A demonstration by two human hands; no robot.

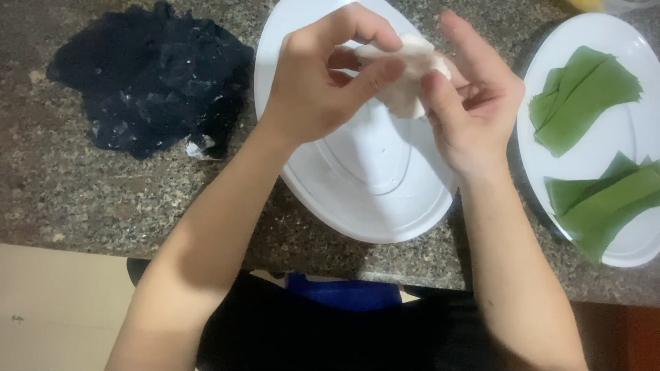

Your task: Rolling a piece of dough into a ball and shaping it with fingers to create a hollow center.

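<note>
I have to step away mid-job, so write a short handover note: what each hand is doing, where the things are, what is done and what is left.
Left hand and right hand: both pinch the same white dough piece, held in the air over the empty white plate.
Green leaf strips lie on the second white plate to the right; none is in hand.
A dark cloth lies on the stone counter to the left.
Done: dough picked up, being shaped.
Left: nothing sits on the middle plate yet; the strips lie untouched.
</note>
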